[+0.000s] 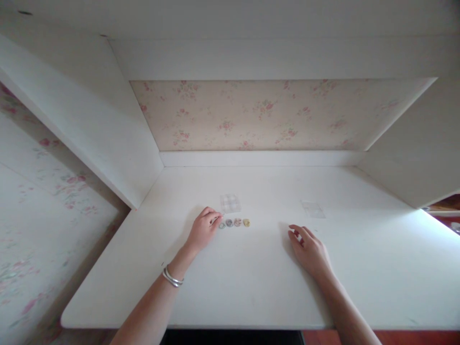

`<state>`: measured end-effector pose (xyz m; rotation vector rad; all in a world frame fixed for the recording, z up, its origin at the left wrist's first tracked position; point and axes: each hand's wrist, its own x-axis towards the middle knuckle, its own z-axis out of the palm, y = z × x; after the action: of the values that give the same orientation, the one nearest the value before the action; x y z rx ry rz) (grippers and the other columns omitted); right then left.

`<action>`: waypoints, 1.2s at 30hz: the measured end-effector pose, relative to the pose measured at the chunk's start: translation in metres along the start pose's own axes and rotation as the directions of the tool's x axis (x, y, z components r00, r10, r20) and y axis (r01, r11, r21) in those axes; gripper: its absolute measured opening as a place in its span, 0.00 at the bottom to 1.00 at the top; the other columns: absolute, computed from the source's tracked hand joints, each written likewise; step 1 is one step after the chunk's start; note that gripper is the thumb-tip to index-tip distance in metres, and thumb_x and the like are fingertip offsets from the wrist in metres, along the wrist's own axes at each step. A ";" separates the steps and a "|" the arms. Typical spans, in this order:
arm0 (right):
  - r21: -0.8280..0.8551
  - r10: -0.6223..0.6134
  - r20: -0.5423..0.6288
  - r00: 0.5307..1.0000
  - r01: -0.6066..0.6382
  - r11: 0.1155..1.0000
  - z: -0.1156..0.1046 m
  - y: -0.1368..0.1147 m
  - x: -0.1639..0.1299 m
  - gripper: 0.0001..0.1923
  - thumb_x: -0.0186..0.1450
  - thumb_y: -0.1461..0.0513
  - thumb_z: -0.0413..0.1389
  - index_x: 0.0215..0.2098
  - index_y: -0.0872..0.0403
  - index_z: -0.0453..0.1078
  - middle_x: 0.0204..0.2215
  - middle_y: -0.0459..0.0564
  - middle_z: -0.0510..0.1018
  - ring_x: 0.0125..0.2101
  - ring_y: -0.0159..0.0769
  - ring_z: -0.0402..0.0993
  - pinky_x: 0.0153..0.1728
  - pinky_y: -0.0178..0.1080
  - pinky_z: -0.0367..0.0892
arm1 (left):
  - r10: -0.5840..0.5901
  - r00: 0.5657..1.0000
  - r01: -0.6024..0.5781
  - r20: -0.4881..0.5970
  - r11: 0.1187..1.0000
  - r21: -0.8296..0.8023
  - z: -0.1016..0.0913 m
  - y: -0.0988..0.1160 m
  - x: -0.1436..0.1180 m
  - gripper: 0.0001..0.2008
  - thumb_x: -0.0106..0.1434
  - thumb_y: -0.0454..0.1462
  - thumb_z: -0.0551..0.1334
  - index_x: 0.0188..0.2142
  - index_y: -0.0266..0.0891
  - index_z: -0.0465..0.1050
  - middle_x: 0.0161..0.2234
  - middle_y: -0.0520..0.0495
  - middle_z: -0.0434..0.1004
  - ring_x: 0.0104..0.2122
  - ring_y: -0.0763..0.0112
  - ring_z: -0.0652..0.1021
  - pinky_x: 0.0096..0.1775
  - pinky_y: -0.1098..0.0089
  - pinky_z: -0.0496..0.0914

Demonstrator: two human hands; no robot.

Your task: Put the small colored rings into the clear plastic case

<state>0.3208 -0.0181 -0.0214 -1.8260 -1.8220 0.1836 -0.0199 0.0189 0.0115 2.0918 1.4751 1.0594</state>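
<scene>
On the white surface (251, 278) a row of four small rings (234, 223) is laid at twelve o'clock, the leftmost pinched in the left hand (203, 230) grip, while the right hand (309, 249) is rested unclenched at three o'clock, presumably for steadiness.

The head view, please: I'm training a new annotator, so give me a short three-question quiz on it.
1. True or false: the left hand touches the end of the row of small rings.
2. How many rings lie in that row?
3. What lies just behind the row? A) clear compartment box B) a cup C) scissors

Key: 1 true. 2 four. 3 A. The right hand rests flat on the white desk, holding nothing; a clear lid lies beyond it.
</scene>
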 end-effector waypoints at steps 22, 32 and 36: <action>0.046 -0.053 0.024 0.998 0.052 0.998 -0.002 -0.023 -0.006 0.15 0.67 0.53 0.44 0.42 0.48 0.70 0.33 0.46 0.76 0.25 0.30 0.71 0.27 0.33 0.64 | -0.101 0.994 0.103 -0.050 0.994 0.044 -0.013 -0.009 0.003 0.13 0.65 0.40 0.53 0.38 0.41 0.75 0.34 0.48 0.74 0.31 0.71 0.73 0.36 0.70 0.68; 0.093 -0.387 0.278 0.879 0.377 0.922 0.038 -0.154 -0.002 0.12 0.67 0.61 0.46 0.41 0.49 0.70 0.35 0.47 0.75 0.35 0.33 0.71 0.35 0.33 0.61 | -0.274 0.956 0.286 0.110 0.950 -0.124 -0.014 -0.019 -0.016 0.14 0.64 0.43 0.54 0.39 0.41 0.75 0.37 0.50 0.79 0.37 0.69 0.77 0.40 0.72 0.69; -0.016 -0.415 0.281 0.865 0.437 0.899 0.053 -0.178 0.013 0.11 0.67 0.61 0.47 0.41 0.49 0.71 0.34 0.48 0.75 0.36 0.35 0.70 0.37 0.36 0.58 | -0.299 0.948 0.313 0.112 0.939 -0.142 -0.013 -0.021 -0.015 0.15 0.64 0.44 0.53 0.40 0.40 0.75 0.38 0.49 0.79 0.37 0.69 0.77 0.41 0.71 0.69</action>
<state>0.1403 -0.0032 0.0204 -1.4489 -2.4106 0.2034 -0.0459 0.0117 0.0008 1.7085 1.5550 0.9173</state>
